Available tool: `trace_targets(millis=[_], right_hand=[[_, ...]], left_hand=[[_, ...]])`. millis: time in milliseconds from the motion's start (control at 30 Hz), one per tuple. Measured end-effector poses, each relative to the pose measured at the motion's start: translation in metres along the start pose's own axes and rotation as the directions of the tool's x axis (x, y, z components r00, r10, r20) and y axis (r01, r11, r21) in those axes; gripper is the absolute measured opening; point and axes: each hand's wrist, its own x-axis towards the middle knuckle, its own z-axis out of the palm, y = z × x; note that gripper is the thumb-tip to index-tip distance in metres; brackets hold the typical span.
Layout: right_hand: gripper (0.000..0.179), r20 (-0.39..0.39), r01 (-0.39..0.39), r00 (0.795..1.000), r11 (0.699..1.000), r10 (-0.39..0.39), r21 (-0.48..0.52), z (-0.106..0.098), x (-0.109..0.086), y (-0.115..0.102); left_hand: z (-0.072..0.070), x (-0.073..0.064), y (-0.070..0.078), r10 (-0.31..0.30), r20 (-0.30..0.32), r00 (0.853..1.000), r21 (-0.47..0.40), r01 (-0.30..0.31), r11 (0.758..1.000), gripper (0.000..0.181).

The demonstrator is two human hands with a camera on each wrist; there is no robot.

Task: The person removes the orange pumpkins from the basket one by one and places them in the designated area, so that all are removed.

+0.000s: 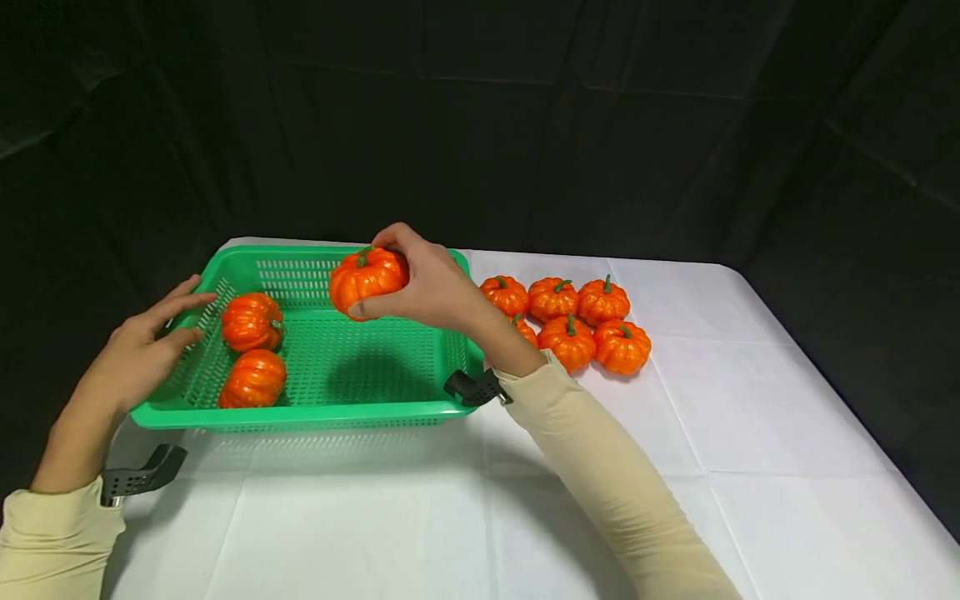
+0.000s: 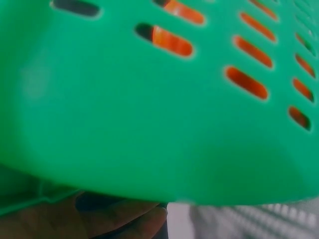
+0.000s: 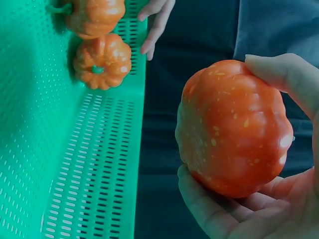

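At the centre of the head view we see the right hand (image 1: pixel 433 285) with its fingers clamped on a glossy orange, ribbed pumpkin with a green stem (image 1: pixel 367 283), held up over the green, perforated plastic basket (image 1: pixel 330 412) that fills the left-centre of the frame. The thumb presses the near side while the other fingers reach round the far side; we take this to be a secure hold on a rounded body, and it leaves the stem free on top. At the frame's left, the left hand (image 1: pixel 138 357) has its fingers extended and the thumb apart from them at the basket's end rim, probably to steady it, though we cannot tell how firmly it touches. Inside, two orange ribbed pumpkins (image 1: pixel 252 322) lie along that end, where the wall may keep them from rolling. Right of centre, six orange ribbed pumpkins (image 1: pixel 622 348) sit in two rows on the white-covered table (image 1: pixel 360 517), apparently grouped for easy reach.
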Motion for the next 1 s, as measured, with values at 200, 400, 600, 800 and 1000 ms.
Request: trace_targets(millis=[200,400,600,800,1000], right_hand=[[0.064,-0.022,0.013,1.000,1.000,-0.013,-0.006,-0.008,-0.014,-0.001],[0.065,-0.041,-0.011,0.999,1.000,0.011,-0.012,-0.016,-0.029,-0.001],[0.067,-0.057,-0.028,0.998,0.998,0.025,-0.053,-0.023,-0.043,0.006],[0.066,-0.086,-0.011,0.996,1.000,0.012,0.004,-0.034,-0.059,0.017],[0.066,-0.101,-0.064,0.992,0.996,0.069,0.054,-0.044,-0.076,0.025]], left_hand=[[-0.001,0.001,-0.001,0.001,-0.001,1.000,0.009,-0.001,1.000,0.050],[-0.002,0.000,-0.001,-0.001,0.004,1.000,0.009,0.001,1.000,0.050],[-0.003,0.001,-0.003,0.003,0.012,1.000,0.017,-0.004,1.000,0.051],[-0.001,0.001,-0.001,-0.002,0.012,1.000,0.019,0.002,1.000,0.050],[-0.001,0.000,-0.001,-0.004,0.014,1.000,0.016,0.004,1.000,0.050]])
